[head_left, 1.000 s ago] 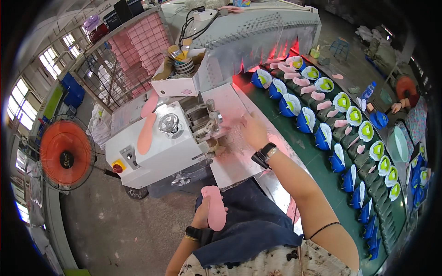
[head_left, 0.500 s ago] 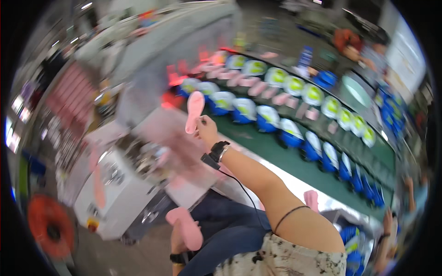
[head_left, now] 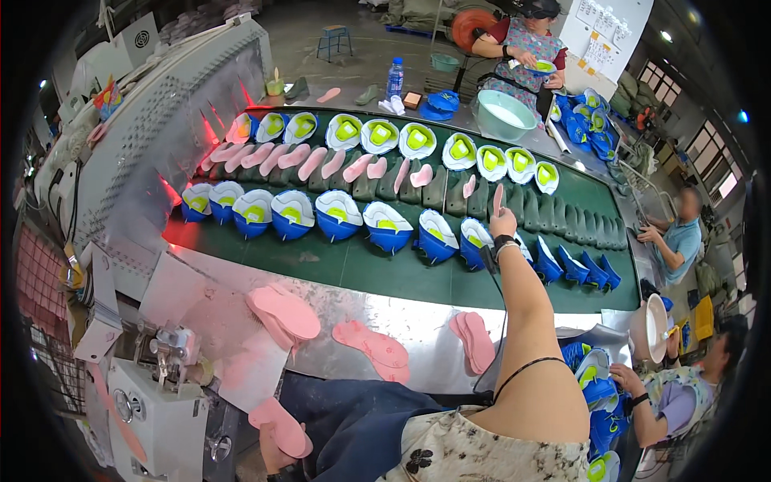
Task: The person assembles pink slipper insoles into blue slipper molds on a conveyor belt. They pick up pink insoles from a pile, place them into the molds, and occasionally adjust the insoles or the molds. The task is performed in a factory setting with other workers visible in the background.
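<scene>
My right hand [head_left: 503, 224] reaches out over the green conveyor belt [head_left: 385, 271], its fingers pinching a pink insole [head_left: 498, 198] held upright above the row of dark shoe soles [head_left: 530, 210]. More pink insoles [head_left: 313, 163] lie along that row toward the left. Blue-and-white shoe uppers [head_left: 338, 215] line both sides of it. Low at the left, by my lap, my left hand [head_left: 273, 451] is closed round some pink insoles [head_left: 283, 426], partly hiding its fingers.
Stacked insoles [head_left: 289, 312] and two smaller groups lie on the metal ledge [head_left: 422, 317]. A white machine [head_left: 152, 418] stands at left. Past the belt are a bottle [head_left: 395, 79], a basin [head_left: 506, 117] and a co-worker [head_left: 514, 72]. Another person works beside blue uppers [head_left: 596, 377] at right.
My view has swung to the right and steadied. My right hand, with an insole, has moved from near the machine out over the belt. My left hand still holds insoles.
</scene>
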